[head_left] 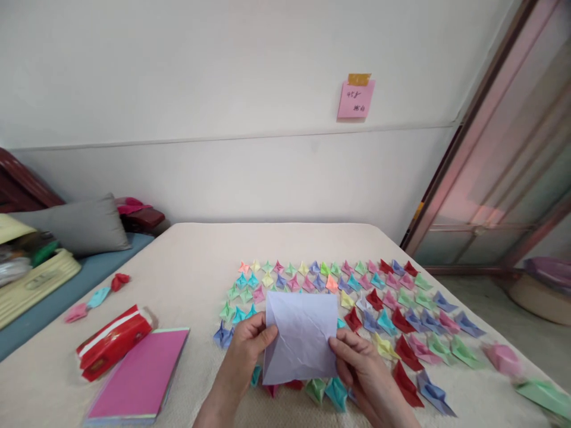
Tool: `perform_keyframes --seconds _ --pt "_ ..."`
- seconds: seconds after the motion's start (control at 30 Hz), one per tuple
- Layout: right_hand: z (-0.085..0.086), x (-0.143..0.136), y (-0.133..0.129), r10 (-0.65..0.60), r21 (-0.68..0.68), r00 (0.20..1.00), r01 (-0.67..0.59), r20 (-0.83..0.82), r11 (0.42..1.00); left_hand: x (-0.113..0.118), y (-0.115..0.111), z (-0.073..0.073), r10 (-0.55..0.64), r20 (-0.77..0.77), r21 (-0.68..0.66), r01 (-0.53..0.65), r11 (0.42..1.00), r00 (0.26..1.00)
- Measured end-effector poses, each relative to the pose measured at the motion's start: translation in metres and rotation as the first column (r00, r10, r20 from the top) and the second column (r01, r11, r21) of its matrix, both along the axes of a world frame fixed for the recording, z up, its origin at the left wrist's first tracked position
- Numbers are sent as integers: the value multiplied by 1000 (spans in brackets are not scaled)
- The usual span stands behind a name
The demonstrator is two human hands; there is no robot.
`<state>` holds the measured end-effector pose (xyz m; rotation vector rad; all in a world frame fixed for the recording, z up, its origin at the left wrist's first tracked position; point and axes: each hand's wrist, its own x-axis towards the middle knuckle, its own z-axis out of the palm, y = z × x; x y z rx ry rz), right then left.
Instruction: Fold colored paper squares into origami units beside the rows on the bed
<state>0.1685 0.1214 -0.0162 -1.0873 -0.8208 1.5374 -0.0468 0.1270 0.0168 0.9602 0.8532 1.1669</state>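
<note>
A square of pale lilac paper with faint creases is held up over the table between my two hands. My left hand pinches its left edge, thumb in front. At the right edge, my right hand grips the sheet between thumb and fingers. Behind and below the sheet lie rows of small folded paper boats in red, blue, green, yellow, pink and orange. The paper and my hands hide part of these rows.
On the table's left lie a stack of coloured paper topped with magenta, a red tissue pack and a few folded pieces. A pink note is taped to the wall. A grey cushion sits at left.
</note>
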Motion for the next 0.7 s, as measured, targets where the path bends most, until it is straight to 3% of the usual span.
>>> perform_keyframes --seconds 0.37,0.53,0.7 --pt "14 19 -12 -96 85 983 84 157 993 4 -1 -9 125 -291 146 -85 986 949" --pt "17 21 -14 -135 161 974 106 182 981 6 0 -9 239 -334 192 -182 964 912" --pt "11 24 -11 -211 302 964 155 164 941 7 -5 -5 244 -255 193 -198 961 936"
